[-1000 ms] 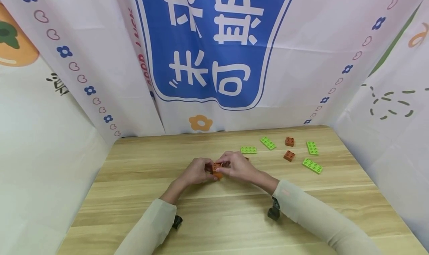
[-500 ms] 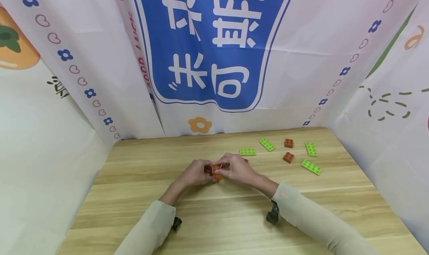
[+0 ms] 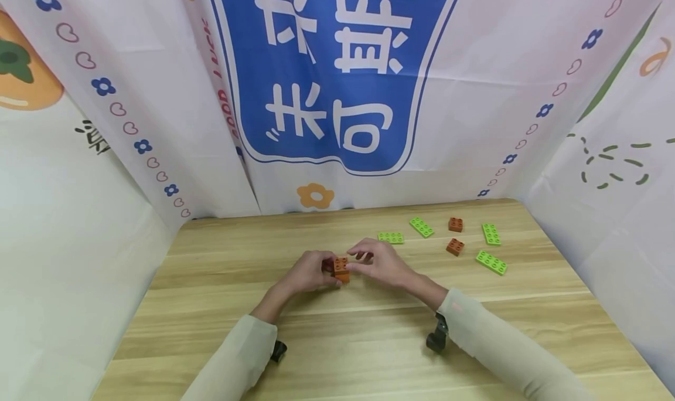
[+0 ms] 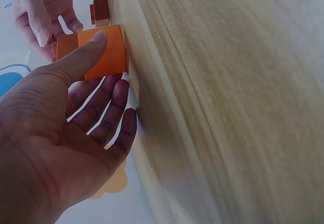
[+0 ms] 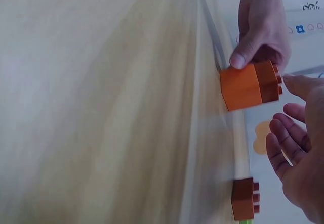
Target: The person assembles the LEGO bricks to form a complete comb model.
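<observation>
In the head view my left hand (image 3: 311,270) holds a small two-brick stack just over the tabletop. The lower part is a tall orange toy brick (image 4: 112,54), with the left thumb flat on its side and the fingers reaching behind it. On top sits a reddish-brown studded brick (image 5: 267,81), its studs facing up. My right hand (image 3: 382,263) is beside the stack with parted, gently bent fingers and nothing between them. One right fingertip is right at the studs in the right wrist view.
A loose brown brick (image 5: 243,198) stands near the right hand, hidden behind it in the head view. Further right lie two brown bricks (image 3: 455,246) and several flat lime-green bricks (image 3: 491,262) on the wooden table (image 3: 221,307). A printed cloth (image 3: 474,125) hangs behind.
The right fingers have let go of the brown brick and spread, moving slightly right. The left hand stays in place with the stack.
</observation>
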A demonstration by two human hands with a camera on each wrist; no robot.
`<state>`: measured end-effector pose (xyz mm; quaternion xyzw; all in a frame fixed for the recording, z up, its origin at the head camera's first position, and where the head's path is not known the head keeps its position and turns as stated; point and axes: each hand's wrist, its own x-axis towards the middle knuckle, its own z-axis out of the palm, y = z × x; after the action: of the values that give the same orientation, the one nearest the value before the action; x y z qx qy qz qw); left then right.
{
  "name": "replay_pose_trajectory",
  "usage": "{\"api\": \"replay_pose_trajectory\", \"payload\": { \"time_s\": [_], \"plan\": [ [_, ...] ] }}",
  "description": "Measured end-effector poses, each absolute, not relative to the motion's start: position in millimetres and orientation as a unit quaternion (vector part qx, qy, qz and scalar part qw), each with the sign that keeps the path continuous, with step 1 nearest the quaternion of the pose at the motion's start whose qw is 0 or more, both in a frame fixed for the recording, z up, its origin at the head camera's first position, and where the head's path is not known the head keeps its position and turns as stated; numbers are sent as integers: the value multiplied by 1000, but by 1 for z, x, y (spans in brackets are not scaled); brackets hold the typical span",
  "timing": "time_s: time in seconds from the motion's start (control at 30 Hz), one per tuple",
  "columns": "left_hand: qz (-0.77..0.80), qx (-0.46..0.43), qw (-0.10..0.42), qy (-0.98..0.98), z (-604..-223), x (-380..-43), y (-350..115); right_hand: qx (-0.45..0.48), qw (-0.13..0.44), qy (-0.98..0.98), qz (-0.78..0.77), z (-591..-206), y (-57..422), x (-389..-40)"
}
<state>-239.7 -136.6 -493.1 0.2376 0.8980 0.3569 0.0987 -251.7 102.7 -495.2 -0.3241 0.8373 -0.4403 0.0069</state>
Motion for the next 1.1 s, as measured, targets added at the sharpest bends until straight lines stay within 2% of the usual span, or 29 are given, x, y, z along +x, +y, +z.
{"api": "replay_pose_trajectory", "payload": {
  "time_s": [0.27,0.77,1.1],
  "plan": [
    [373,229,108,892,-491,-237,-138,-332,1,835,-439,-490,120,-260],
    [431,210,86,873,-488,-229,-136,-338,-8,849,-407,-491,146,-276],
    [420,213,75,879,-493,-230,-137,-333,-40,866,-371,-491,160,-287]
  ]
}}
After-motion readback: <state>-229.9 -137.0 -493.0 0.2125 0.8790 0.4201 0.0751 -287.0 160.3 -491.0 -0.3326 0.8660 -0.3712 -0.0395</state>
